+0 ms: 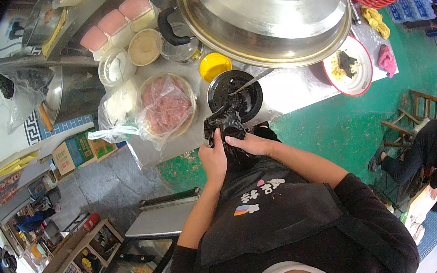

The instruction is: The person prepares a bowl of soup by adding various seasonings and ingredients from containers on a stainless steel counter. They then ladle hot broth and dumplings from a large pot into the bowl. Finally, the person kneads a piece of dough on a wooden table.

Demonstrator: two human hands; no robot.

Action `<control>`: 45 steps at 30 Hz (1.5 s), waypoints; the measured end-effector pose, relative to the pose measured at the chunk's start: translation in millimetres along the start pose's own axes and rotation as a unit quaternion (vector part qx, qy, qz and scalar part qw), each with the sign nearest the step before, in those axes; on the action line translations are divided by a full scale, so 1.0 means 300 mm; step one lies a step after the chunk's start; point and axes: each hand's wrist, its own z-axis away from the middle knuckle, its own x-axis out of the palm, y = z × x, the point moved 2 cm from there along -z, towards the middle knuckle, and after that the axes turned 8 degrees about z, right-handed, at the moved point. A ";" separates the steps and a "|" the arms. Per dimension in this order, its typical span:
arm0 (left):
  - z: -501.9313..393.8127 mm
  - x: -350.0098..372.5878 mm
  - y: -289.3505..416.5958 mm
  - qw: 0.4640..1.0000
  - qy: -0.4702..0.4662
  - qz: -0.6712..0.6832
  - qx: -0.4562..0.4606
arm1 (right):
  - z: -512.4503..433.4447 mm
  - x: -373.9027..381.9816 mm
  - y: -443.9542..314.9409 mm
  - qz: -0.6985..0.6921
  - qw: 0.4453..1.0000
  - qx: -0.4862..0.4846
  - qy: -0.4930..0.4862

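Observation:
Both my left hand (215,154) and my right hand (251,143) grip a dark, shiny plastic bag (223,125), with the thumbs on top. The bag is bunched at the near rim of a black bowl (255,99); its contents cannot be told. Dark matter and a metal utensil (250,81) lie in the bowl. Behind it is a yellow lid (215,67). To its left, a round container of ground meat (167,106) is partly covered by clear plastic.
A large lidded steel pot (272,14) fills the table's back. A red-rimmed bowl (350,83) with food sits near the right edge, beside yellow and pink cloths. Lidded tubs (113,25) stand back left. A person (436,150) is seated at lower right.

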 end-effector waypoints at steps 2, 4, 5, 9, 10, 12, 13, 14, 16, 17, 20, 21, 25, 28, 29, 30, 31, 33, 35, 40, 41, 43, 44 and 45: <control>-0.007 -0.002 -0.020 0.998 -0.010 -0.030 -0.053 | -0.004 0.002 0.001 -0.007 1.000 0.003 0.005; -0.013 -0.006 -0.031 0.997 -0.024 -0.040 -0.065 | -0.010 0.002 0.004 0.000 1.000 -0.007 0.014; -0.015 -0.009 -0.034 0.997 -0.029 -0.037 -0.056 | -0.013 0.002 0.006 0.004 1.000 -0.011 0.019; -0.010 -0.015 -0.043 0.998 -0.035 -0.022 -0.046 | -0.022 0.003 0.016 0.015 0.999 -0.028 0.040; -0.010 -0.015 -0.044 0.999 -0.029 -0.023 -0.034 | -0.022 0.005 0.019 0.011 0.999 -0.023 0.040; -0.013 -0.013 -0.047 1.000 -0.016 -0.024 -0.011 | -0.022 0.008 0.023 0.009 0.998 -0.016 0.056; -0.016 -0.011 -0.047 1.000 -0.010 -0.020 0.004 | -0.021 0.010 0.025 0.010 0.997 -0.016 0.070; -0.020 -0.009 -0.047 1.000 -0.004 -0.015 0.020 | -0.021 0.013 0.026 0.012 0.996 -0.019 0.081; -0.028 -0.007 -0.047 0.999 -0.003 -0.010 0.037 | -0.024 0.021 0.027 -0.013 0.996 -0.023 0.084; -0.031 -0.006 -0.047 0.999 -0.010 -0.009 0.039 | -0.026 0.026 0.029 -0.026 0.996 -0.017 0.087; -0.031 -0.011 -0.040 0.999 -0.004 -0.033 0.037 | -0.031 0.036 0.027 -0.066 0.992 -0.031 0.099; -0.029 -0.013 -0.038 0.999 -0.001 -0.041 0.029 | -0.031 0.039 0.026 -0.068 0.992 -0.029 0.106; -0.027 -0.018 -0.020 1.000 0.003 0.026 -0.010 | -0.015 0.042 0.013 -0.076 0.990 -0.009 0.114; -0.054 -0.027 0.010 0.995 -0.012 0.100 -0.006 | 0.002 0.038 -0.007 -0.093 0.992 -0.008 0.082; -0.070 -0.030 0.027 0.996 -0.028 0.085 0.028 | 0.005 0.036 -0.015 -0.099 0.993 -0.005 0.065; -0.088 -0.037 0.047 0.995 -0.045 0.069 0.062 | 0.009 0.030 -0.023 -0.128 0.990 -0.013 0.063; -0.106 -0.041 0.066 0.993 -0.068 0.043 0.086 | 0.009 0.026 -0.029 -0.123 0.991 -0.005 0.059; -0.128 -0.049 0.094 0.989 -0.115 -0.055 0.073 | 0.007 0.018 -0.039 -0.118 0.992 -0.005 0.036; -0.130 -0.051 0.112 0.970 -0.105 -0.209 0.062 | 0.001 0.013 -0.040 -0.114 0.993 0.003 0.030; -0.079 0.016 0.111 0.953 -0.126 -0.258 0.093 | -0.023 0.009 -0.026 -0.094 0.995 -0.024 0.033; -0.075 0.023 0.104 0.959 -0.129 -0.240 0.075 | -0.026 0.007 -0.021 -0.075 0.997 -0.022 0.030; -0.071 0.026 0.086 0.970 -0.132 -0.201 0.036 | -0.034 0.009 -0.012 -0.099 0.995 -0.024 0.010; -0.075 0.026 0.075 0.967 -0.139 -0.213 0.006 | -0.036 0.011 -0.008 -0.111 0.994 -0.023 0.008; -0.079 0.025 0.069 0.968 -0.147 -0.201 0.014 | -0.039 0.013 -0.003 -0.124 0.992 -0.018 0.010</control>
